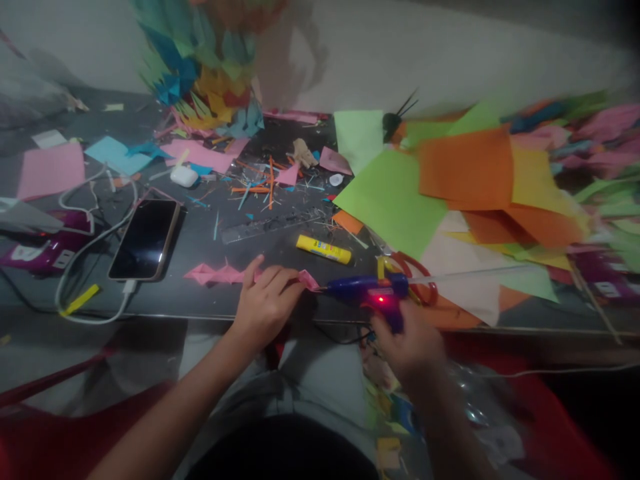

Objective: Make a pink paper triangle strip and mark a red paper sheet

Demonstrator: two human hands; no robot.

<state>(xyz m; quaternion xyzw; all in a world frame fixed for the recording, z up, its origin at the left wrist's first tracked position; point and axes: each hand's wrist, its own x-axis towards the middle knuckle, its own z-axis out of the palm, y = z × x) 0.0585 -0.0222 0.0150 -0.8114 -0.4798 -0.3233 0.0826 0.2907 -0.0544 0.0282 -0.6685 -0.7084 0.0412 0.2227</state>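
Note:
At the near edge of the dark table lies a strip of folded pink paper (220, 274). My left hand (266, 300) is closed over its middle, and pink shows on both sides of the fingers. A blue glue gun (367, 287) with a lit red light is in my right hand (407, 333), the fingers wrapped round its handle. The gun's nozzle points left and meets or nearly meets the strip's right end; I cannot tell which. A long clear glue stick (475, 272) sticks out of the gun's back.
A yellow glue tube (324, 249) and clear ruler (273, 225) lie beyond my hands. Red-handled scissors (417, 273) rest behind the gun. A phone (146, 240) with a white cable is at left; coloured paper sheets (465, 167) pile at right. A paper-piece model (205, 73) stands at the back.

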